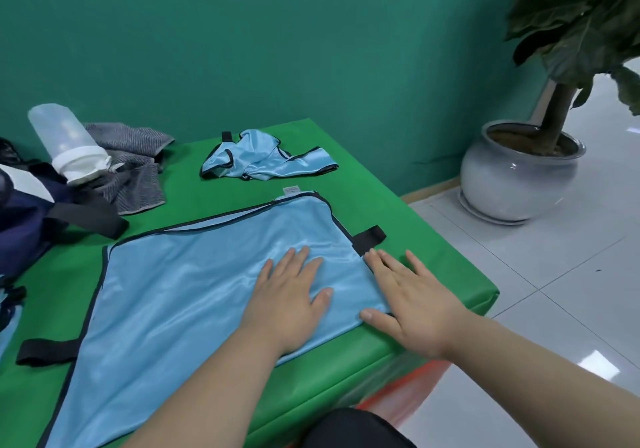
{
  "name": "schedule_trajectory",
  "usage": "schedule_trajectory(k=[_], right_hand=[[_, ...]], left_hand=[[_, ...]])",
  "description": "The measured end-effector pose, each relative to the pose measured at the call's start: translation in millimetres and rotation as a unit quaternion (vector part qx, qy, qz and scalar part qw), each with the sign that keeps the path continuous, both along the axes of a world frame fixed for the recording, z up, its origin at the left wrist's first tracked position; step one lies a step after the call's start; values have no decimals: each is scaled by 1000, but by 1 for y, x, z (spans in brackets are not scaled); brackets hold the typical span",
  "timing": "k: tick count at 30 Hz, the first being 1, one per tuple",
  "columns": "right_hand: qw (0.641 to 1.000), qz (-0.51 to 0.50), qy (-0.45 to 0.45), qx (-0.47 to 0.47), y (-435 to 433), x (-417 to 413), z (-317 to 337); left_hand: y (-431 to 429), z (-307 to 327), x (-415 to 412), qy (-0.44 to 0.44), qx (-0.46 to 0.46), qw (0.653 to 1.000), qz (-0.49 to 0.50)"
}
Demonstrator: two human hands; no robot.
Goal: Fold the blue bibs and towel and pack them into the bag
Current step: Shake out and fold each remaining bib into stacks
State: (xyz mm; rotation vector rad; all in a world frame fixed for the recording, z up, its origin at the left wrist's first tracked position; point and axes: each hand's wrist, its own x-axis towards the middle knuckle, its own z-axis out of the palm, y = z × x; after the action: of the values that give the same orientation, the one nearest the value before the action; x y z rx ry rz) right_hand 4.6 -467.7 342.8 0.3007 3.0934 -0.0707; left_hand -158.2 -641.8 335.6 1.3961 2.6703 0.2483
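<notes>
Left hand: open and flat, palm down on the flat bib, fingers straight and slightly spread, pointing toward 12 o'clock; it grips nothing.
Right hand: open and flat at 3 o'clock of the left hand, just beside it; the thumb and index finger lie along the bib's right edge and the other fingers rest on the counter; it grips nothing.
Flat bib: glossy light blue cloth with dark binding round its edge, spread smooth on the near half of the counter, with a few soft creases round the left hand.
Bib straps: a black tab sticks out at the bib's 2 o'clock corner, and a longer black strap at its 8 o'clock edge.
Bib label: a small white tag at the 12 o'clock edge.
Counter: covered in bright green.
Bag: navy with a black strap, at 10 o'clock of the flat bib.
Towel: grey, ribbed and rumpled, just beyond the bag.
Bottle: translucent with a white collar, lying tilted on the bag and towel.
Crumpled bib: same blue sheen and dark trim, bunched in a heap at 12 o'clock, apart from the flat bib.
Potted plant: on the floor at 2 o'clock.
</notes>
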Motion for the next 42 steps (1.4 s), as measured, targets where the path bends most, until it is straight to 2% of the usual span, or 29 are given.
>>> schedule_trajectory(k=[4,7,10,18,25,33,37,42], right_hand=[[998,-10,22,-65,0,-1,7],[982,-42,110,-150,6,-12,23],[973,-87,174,-121,17,-42,32],[983,-127,74,-108,27,-107,36],[988,-121,59,-70,16,-116,32],[980,-121,134,-85,13,-119,27],[966,-129,184,-128,15,-119,28],[955,-156,172,-186,21,-119,25]], left_hand=[[1,-1,1,5,6,1000,4],[1,-1,1,6,14,1000,5],[1,-2,1,8,16,1000,7],[0,-3,2,11,35,999,11],[1,-2,3,17,39,999,17],[0,-1,4,18,42,999,13],[1,-1,4,21,41,999,14],[0,-1,5,21,48,999,14]])
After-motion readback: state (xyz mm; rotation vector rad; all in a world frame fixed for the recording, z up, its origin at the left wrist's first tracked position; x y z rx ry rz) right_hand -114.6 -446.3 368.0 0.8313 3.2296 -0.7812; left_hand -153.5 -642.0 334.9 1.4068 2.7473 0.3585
